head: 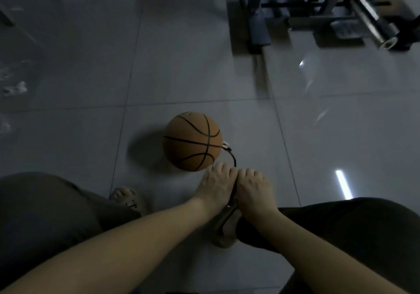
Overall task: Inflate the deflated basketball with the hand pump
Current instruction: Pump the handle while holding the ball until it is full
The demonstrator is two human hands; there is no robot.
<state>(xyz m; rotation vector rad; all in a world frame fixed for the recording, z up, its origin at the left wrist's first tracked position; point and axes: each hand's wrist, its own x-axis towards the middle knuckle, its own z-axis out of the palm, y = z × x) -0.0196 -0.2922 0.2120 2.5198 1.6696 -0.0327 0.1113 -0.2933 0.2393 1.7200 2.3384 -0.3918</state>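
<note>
1. The basketball [192, 141] rests on the floor [181, 77].
2. Just on the near side of the basketball, the left hand [216, 188] and right hand [254, 191] sit side by side, fingers curled over the pump [227, 216] handle.
3. A hose [232, 157] joins the basketball's right side.
4. The pump's length runs away from the basketball toward the person, so the stroke should probably follow it.

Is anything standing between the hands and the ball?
Nothing visible does. The left hand and right hand grip the pump near the ball; only the hose runs over the floor between them.
</note>
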